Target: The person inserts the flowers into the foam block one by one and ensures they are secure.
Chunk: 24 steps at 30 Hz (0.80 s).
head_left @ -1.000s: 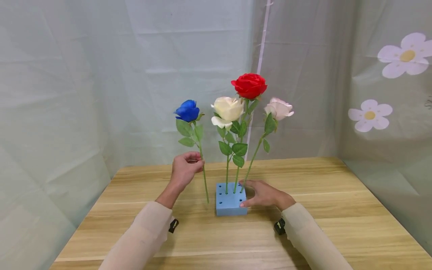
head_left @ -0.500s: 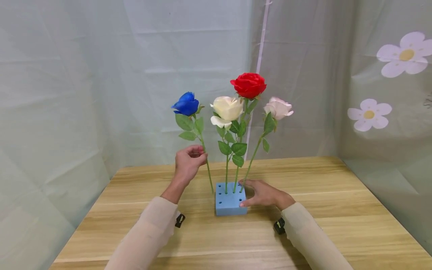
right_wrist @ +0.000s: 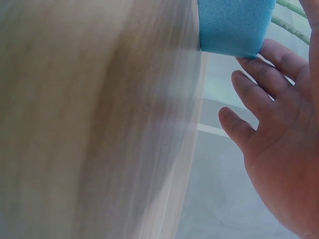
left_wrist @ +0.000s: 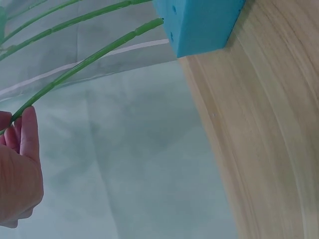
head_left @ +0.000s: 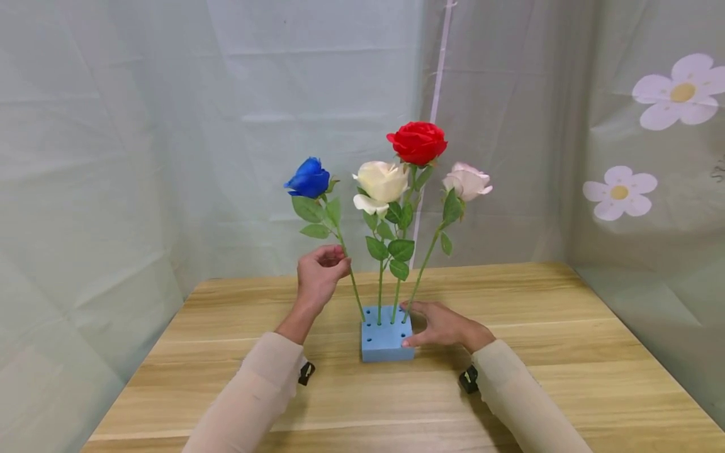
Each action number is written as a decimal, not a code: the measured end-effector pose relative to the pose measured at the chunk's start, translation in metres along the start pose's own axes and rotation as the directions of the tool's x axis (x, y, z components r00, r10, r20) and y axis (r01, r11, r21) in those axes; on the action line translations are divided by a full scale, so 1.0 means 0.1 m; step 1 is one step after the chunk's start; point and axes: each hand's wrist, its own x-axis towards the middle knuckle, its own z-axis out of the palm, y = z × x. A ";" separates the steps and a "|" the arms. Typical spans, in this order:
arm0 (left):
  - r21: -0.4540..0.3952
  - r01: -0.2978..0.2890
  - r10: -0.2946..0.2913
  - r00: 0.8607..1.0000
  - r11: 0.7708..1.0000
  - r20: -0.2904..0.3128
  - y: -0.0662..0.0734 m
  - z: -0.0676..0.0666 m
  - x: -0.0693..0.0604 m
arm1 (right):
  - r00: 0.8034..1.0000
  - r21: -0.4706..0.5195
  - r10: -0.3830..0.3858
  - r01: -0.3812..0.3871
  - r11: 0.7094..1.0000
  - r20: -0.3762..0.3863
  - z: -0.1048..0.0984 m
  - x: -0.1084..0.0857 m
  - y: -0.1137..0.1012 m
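My left hand (head_left: 318, 280) pinches the green stem of a blue rose (head_left: 308, 178) between thumb and fingertips. The stem (left_wrist: 92, 59) slants down, its lower end meeting the left edge of a light blue foam block (head_left: 387, 353); whether it sits in a hole I cannot tell. At the block's right side, my right hand (head_left: 444, 325) holds it, thumb at the near corner and index finger at the far one. The right wrist view has the other fingers (right_wrist: 249, 89) loosely extended. A cream rose (head_left: 381, 184), a red rose (head_left: 418, 143) and a pale pink rose (head_left: 467, 182) stand in the block.
Several small holes show in the block's top around the stems. The block stands on a wood-grain table (head_left: 510, 402). Pale cloth hangs behind (head_left: 255, 126) and along both sides, with large printed flowers on the right.
My left hand has moved right and slightly up, bringing the blue rose's stem end from beside the block to its left edge. The flower head leans further left. My right hand stays put.
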 end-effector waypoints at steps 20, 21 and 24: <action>0.054 -0.009 0.009 1.000 0.998 -0.001 -0.10 0.04 -0.05 | 1.000 -0.002 -0.009 0.009 1.000 -0.005 0.01 0.01 0.02; 0.053 -0.007 0.007 1.000 0.999 0.001 -0.11 0.05 -0.05 | 1.000 -0.001 -0.009 0.009 1.000 -0.006 0.01 0.01 0.03; 0.054 -0.001 0.001 1.000 0.999 0.006 -0.12 0.05 -0.05 | 1.000 -0.003 -0.009 0.009 1.000 -0.007 0.01 0.01 0.03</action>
